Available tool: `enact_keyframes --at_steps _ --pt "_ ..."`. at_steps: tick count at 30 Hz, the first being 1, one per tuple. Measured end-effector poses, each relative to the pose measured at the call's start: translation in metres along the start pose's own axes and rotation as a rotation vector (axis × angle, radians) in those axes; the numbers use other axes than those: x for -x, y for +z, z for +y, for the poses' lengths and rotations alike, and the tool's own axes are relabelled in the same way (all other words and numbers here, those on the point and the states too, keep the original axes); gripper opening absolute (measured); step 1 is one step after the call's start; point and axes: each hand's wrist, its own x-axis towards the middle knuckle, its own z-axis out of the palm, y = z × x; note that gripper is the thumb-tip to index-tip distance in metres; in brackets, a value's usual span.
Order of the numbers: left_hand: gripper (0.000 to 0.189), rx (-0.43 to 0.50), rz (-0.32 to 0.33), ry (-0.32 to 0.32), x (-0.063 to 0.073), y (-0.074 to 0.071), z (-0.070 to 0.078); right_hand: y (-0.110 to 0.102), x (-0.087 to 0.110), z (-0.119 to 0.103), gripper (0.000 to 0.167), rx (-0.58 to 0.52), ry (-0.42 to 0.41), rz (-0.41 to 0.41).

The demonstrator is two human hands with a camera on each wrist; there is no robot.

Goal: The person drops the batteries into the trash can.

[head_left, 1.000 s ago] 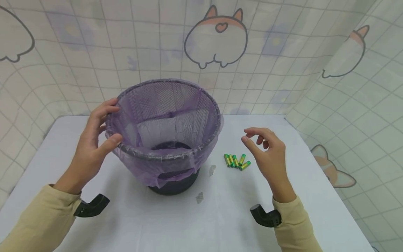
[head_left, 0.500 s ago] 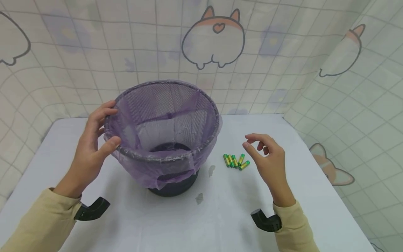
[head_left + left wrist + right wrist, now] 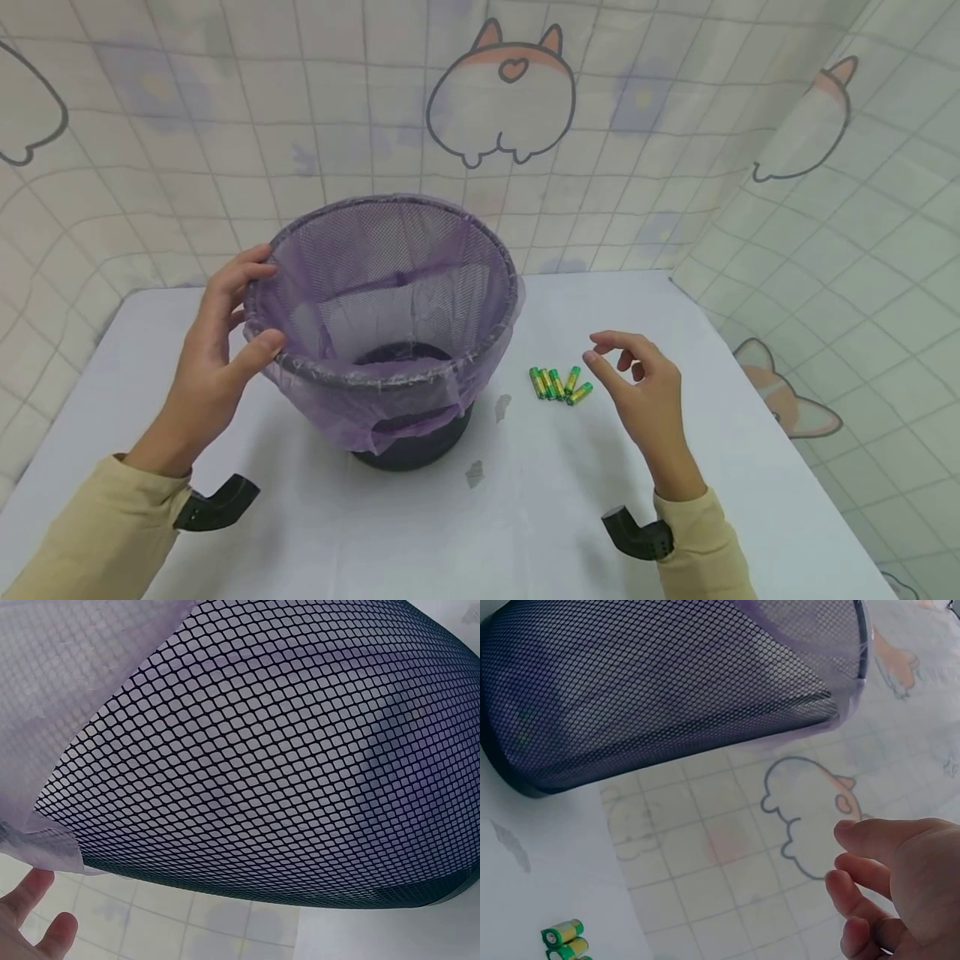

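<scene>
A black mesh wastebasket (image 3: 408, 446), lined with a purple plastic bag (image 3: 337, 408), stands upright on the white table. The bag is folded over its rim. My left hand (image 3: 206, 358) rests on the left side of the rim, thumb and fingers spread apart along it. In the left wrist view, one fingertip (image 3: 37, 879) meets the bag's edge and another stays off it. My right hand (image 3: 637, 383) hovers to the right of several green and yellow batteries (image 3: 558, 384), fingers loosely bent, thumb near the index finger, holding nothing. In the right wrist view, some batteries (image 3: 564, 932) show at the bottom left.
The white table (image 3: 525, 517) has two small grey patches (image 3: 474, 474) in front of and beside the basket. A checked curtain (image 3: 360, 108) with cartoon animals hangs behind and to the right. Each wrist wears a black camera (image 3: 637, 533).
My right hand has lowered slightly, still beside the batteries. The left hand stays on the rim. The head view has shifted a little, while the basket and batteries keep their places.
</scene>
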Motion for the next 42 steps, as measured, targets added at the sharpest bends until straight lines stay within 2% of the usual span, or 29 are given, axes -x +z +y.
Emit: enact_keyframes --at_steps 4,13,20,29,42 --pt "0.053 -0.006 -0.004 -0.014 0.002 0.000 0.000 0.001 0.004 0.006 0.019 0.001 0.020 0.006" --pt "0.053 -0.012 -0.003 0.011 0.001 -0.002 -0.002 0.003 0.010 0.019 0.020 0.007 0.060 0.016" --pt "0.053 -0.010 -0.003 0.004 0.000 -0.002 0.001 0.003 0.014 0.029 0.023 0.035 0.094 0.032" --pt "0.054 -0.032 -0.014 -0.019 0.002 -0.002 0.004 0.003 0.023 0.050 0.024 0.071 0.186 0.020" --pt "0.053 -0.038 -0.015 -0.010 0.002 -0.002 0.005 0.009 0.029 0.066 0.027 0.090 0.229 -0.002"
